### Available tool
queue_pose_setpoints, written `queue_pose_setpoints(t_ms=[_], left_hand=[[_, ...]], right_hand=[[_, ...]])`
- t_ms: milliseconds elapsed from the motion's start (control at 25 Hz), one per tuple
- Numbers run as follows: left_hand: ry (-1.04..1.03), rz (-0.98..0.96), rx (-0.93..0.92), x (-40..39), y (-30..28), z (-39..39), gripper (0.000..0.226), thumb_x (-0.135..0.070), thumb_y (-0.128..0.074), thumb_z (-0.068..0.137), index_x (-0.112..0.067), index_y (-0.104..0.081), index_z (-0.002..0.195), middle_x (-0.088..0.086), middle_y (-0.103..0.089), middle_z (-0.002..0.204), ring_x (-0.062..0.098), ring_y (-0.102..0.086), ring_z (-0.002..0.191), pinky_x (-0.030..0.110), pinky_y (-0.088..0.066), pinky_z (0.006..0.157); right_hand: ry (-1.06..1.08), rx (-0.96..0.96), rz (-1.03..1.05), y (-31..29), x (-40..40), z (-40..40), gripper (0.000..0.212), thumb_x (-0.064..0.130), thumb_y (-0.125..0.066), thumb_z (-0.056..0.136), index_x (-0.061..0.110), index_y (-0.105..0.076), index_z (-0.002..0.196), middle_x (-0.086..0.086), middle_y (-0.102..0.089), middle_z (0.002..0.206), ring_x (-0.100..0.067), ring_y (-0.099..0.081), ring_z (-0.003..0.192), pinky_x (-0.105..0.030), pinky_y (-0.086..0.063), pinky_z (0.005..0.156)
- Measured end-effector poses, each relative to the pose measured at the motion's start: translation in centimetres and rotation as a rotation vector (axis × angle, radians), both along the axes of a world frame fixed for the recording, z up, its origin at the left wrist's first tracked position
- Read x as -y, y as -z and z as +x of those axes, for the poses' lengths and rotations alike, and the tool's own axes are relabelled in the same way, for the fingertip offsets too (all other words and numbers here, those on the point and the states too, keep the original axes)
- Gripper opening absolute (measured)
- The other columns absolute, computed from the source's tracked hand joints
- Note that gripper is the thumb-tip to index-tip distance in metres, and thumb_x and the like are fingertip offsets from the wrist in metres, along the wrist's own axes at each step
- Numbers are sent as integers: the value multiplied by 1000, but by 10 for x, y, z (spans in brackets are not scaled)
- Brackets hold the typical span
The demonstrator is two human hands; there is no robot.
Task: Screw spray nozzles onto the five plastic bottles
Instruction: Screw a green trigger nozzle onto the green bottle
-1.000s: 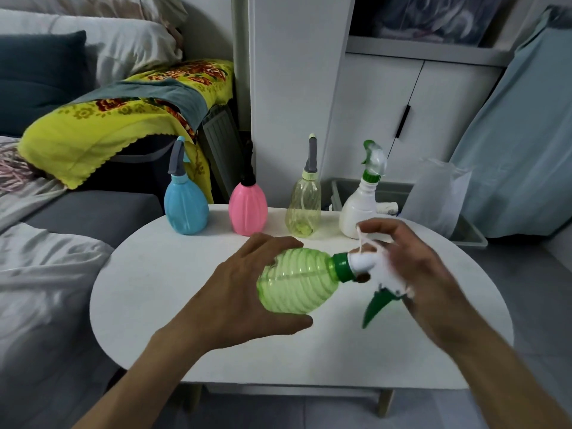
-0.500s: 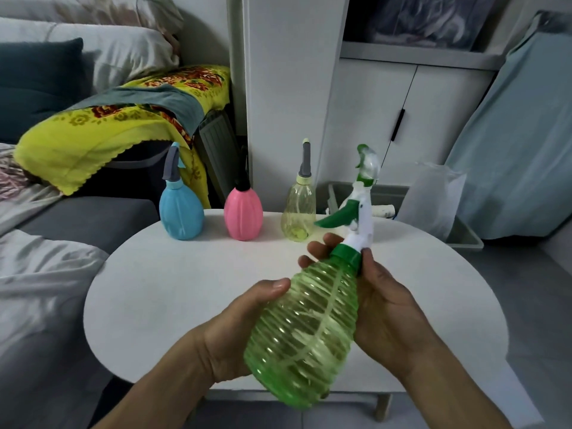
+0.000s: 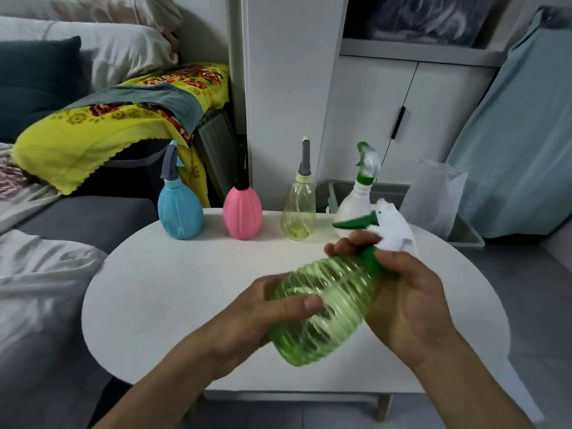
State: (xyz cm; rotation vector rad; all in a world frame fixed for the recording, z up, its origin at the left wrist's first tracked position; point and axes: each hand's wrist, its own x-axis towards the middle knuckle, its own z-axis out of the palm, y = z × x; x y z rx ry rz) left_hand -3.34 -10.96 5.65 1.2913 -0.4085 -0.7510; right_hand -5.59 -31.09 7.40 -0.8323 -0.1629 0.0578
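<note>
Both hands hold a ribbed green bottle (image 3: 325, 308) in the air above the white oval table (image 3: 173, 289), tilted so its neck points up and to the right. The left hand (image 3: 257, 317) grips the lower body of the bottle, thumb lying across the ribs. The right hand (image 3: 408, 298) wraps round the neck, with fingers curled about the green collar (image 3: 373, 255) of the white trigger nozzle (image 3: 391, 224); its green trigger lever (image 3: 356, 222) sticks out to the left, and the nozzle is blurred. At the far edge of the table four bottles stand upright in a row, each with a nozzle on top: a blue bottle (image 3: 179, 212), a pink bottle (image 3: 243, 213), a clear yellowish bottle (image 3: 297, 212) and a white bottle (image 3: 351, 209) with a green and clear trigger head. Behind the table a grey bin (image 3: 464, 236) sits on the floor, and a yellow flowered blanket (image 3: 102, 131) lies over the sofa to the left
</note>
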Motion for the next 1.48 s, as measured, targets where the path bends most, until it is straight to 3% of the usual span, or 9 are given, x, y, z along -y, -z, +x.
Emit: queue_pose_setpoints(t_ms=[120, 320, 480, 640, 720, 840, 1040, 1240, 1480], left_hand=[[112, -9, -149, 2, 0, -4, 77, -42, -89, 61, 2, -64, 120, 30, -63, 119, 41, -60, 109, 55, -44, 103], [-111, -44, 122, 20, 7, -13, 49, -31, -80, 67, -4, -70, 107, 17, -70, 100, 30, -66, 93, 43, -54, 86], [-213, -61, 246, 32, 10, -21, 51, -30, -80, 67, -4, -67, 109, 18, -69, 97, 28, -65, 90, 45, -54, 81], [97, -145, -133, 16, 2, -7, 71, -38, -88, 62, -3, -66, 120, 22, -65, 116, 36, -60, 109, 46, -48, 99], [151, -117, -163, 17, 6, -8, 69, -33, -87, 63, 1, -65, 119, 22, -64, 117, 37, -59, 110, 47, -46, 100], [-7, -75, -17, 28, 9, -12, 52, -24, -79, 67, 1, -67, 112, 18, -68, 108, 31, -63, 100, 46, -49, 95], [-131, 21, 274, 33, 10, -17, 53, -26, -84, 67, -6, -64, 111, 13, -68, 98, 25, -65, 92, 46, -53, 87], [166, -202, -131, 16, 7, -5, 97, -45, -89, 61, -8, -47, 139, 27, -50, 140, 46, -44, 131, 62, -33, 109], [25, 74, 119, 22, 4, -11, 55, -26, -85, 68, -4, -65, 114, 29, -65, 117, 41, -65, 105, 55, -49, 98]], right_hand=[[-94, 81, -40, 2, -2, -6, 23, 27, -72, 80, 6, -68, 72, -18, -73, 94, -38, -64, 105, -54, -47, 98], [186, -107, -46, -6, -6, -3, 29, 20, -72, 68, 14, -51, 48, -8, -58, 56, -26, -66, 73, -45, -51, 82], [217, -45, -168, -9, 2, -3, 30, 23, -74, 70, 14, -54, 51, -9, -62, 60, -27, -69, 79, -41, -55, 77], [-66, 135, 10, -5, 8, -5, 30, 34, -76, 78, 12, -62, 64, -9, -72, 82, -29, -70, 92, -48, -53, 89], [-39, 61, -5, -4, 6, -3, 36, 37, -80, 75, 14, -58, 58, -8, -69, 73, -28, -70, 88, -48, -53, 89], [143, -133, -92, -5, 7, 0, 39, 28, -82, 65, 16, -50, 47, -7, -58, 55, -22, -67, 73, -42, -57, 80], [156, -84, -213, -7, 14, 3, 37, 28, -80, 67, 17, -51, 48, -7, -60, 57, -24, -66, 80, -46, -47, 87], [-265, 227, 83, -3, 21, 1, 34, 20, -60, 92, 16, -50, 59, -7, -67, 73, -30, -62, 96, -54, -37, 105], [-6, -2, -169, 7, 14, 3, 38, 31, -80, 73, 17, -51, 53, -7, -63, 64, -24, -66, 90, -58, -38, 104]])
